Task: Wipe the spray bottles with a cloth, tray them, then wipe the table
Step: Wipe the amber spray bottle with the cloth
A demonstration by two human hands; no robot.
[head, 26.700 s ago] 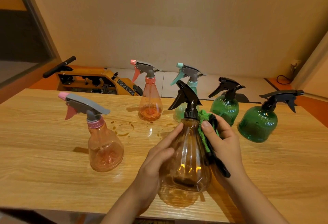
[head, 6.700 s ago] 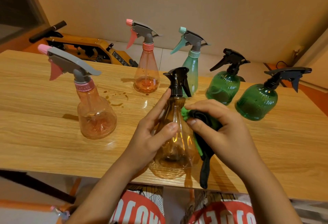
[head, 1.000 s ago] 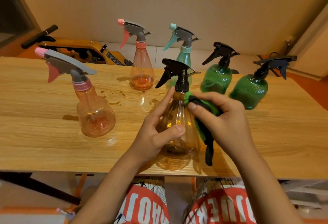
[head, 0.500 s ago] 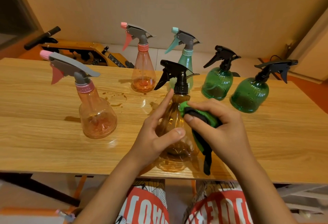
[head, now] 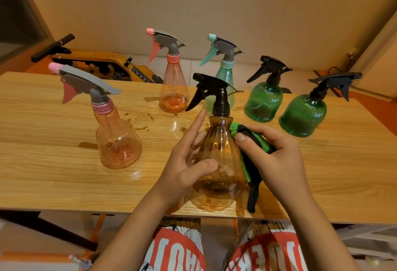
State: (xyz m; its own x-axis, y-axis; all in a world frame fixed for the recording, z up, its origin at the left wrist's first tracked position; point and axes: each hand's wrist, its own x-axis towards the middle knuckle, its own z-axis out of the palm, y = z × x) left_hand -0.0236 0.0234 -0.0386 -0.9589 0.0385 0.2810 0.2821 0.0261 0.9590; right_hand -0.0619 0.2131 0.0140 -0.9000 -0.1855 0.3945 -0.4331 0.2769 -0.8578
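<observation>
A person is sitting at the near edge of a wooden table (head: 53,159), seen from their own head looking down. Taking the amber spray bottle (head: 219,159) as the clock's centre, with 12 o'clock pointing away from the person: that bottle is standing upright by the table's near edge, its black trigger head pointing toward 10 o'clock.

The left hand (head: 184,167), at 8 o'clock, is gripping the bottle's body, thumb pressing on the near face, index finger stretching straight up toward the neck, the other fingers showing dimly through the plastic behind.

The right hand (head: 277,152), at 3 o'clock, is pinching a green and black cloth (head: 252,169) and pressing it against the bottle's right shoulder; a black tail of the cloth is hanging down to the tabletop.

Five other spray bottles are standing apart from it. A pink bottle with a grey head (head: 118,144) is sitting at 9 o'clock. A second pink bottle (head: 174,90) is standing at 11 o'clock. A teal bottle (head: 225,73) is standing at 12 o'clock, partly hidden behind the amber bottle's head. Two round green bottles with black heads are sitting at 1 o'clock (head: 264,101) and 2 o'clock (head: 303,116).

Brownish drops (head: 140,127) are lying on the wood at 10 o'clock.
</observation>
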